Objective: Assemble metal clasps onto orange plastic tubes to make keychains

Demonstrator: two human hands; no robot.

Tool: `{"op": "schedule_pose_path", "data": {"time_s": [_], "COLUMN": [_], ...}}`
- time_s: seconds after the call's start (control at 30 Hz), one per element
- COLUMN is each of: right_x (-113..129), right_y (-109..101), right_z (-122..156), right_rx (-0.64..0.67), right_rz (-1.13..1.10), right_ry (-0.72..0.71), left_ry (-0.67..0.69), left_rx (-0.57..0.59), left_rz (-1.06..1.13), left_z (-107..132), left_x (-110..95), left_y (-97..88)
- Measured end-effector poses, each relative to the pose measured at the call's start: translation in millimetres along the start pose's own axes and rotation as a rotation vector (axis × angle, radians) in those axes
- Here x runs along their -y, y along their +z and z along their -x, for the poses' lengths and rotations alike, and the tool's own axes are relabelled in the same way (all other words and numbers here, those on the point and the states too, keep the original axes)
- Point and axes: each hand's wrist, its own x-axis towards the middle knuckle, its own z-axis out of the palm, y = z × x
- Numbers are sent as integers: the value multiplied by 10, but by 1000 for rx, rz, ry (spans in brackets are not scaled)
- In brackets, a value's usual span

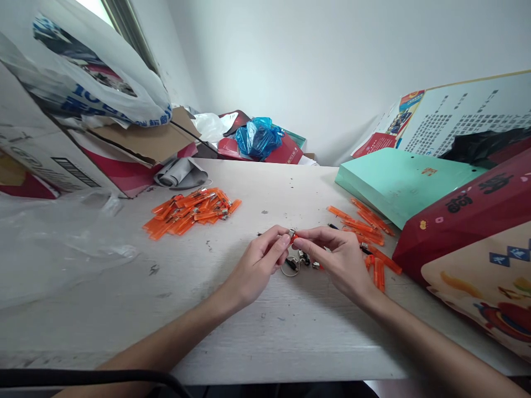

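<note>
On the tabletop (249, 342), small metal parts (305, 257) lie between the left hand (256, 264) and right hand (345, 261). Left and farther back sits a heap of plastic pieces (191, 213); a looser scatter (370, 237) lies right, beside a gift bag (477, 249). Behind, a crumpled plastic bag (259, 137) rests on a box (292, 152).

- White plastic bag (143, 77): blue print, apparently "10", then blurred characters.
- Carton (31, 124): a barcode (77, 172), lettering unreadable.
- Mint-green box (394, 177): orange characters, too small to read.
- Red box (431, 221): dark characters, unclear.
</note>
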Motion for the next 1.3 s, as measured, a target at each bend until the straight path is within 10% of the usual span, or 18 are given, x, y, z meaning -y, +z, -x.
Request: {"op": "schedule_pose_path", "data": {"time_s": [1.3], "right_x": [-29], "right_y": [56], "right_z": [11], "right_rx": [-14], "right_rz": [-60], "right_ry": [-43], "left_ry": [-42], "left_rx": [75], "left_rz": [24], "left_z": [-18], "left_x": [-12], "left_y": [-27]}}
